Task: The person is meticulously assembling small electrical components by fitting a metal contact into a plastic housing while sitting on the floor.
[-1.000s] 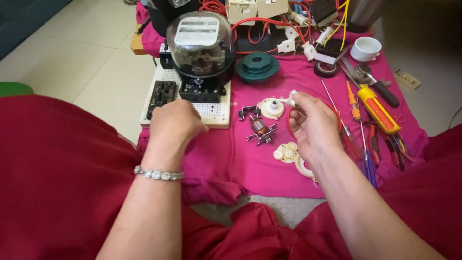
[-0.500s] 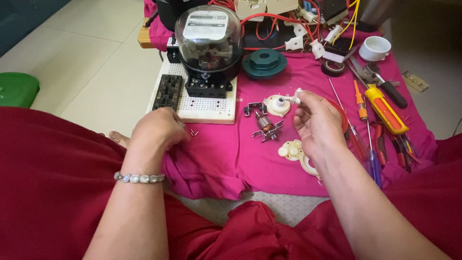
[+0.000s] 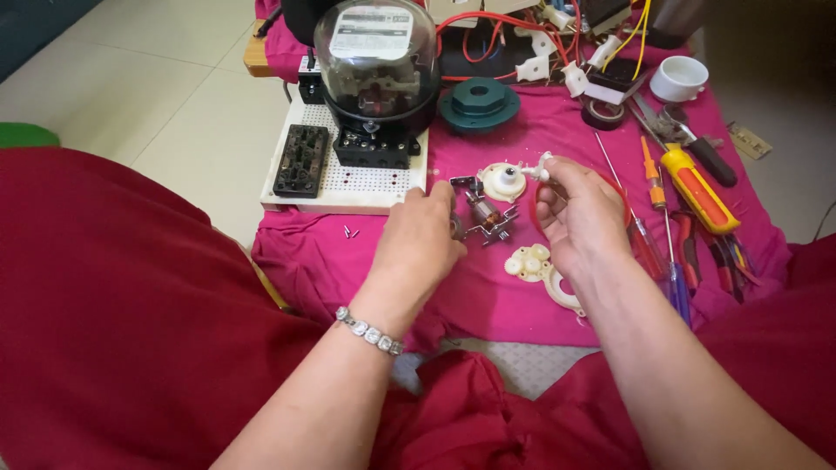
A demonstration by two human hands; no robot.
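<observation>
Far left on the pink cloth I see two small screws lying loose, just below the white perforated board w/ the black terminal block and glass-domed meter. My left hand rests palm down; fingers curl at a small motor armature, touching it. Can't tell if the grip is closed on it. Right hand pinches a small white plastic part btwn thumb and fingertips, just beside a round white cap. White gear plate lies under that wrist. Screwdrivers further right.
</observation>
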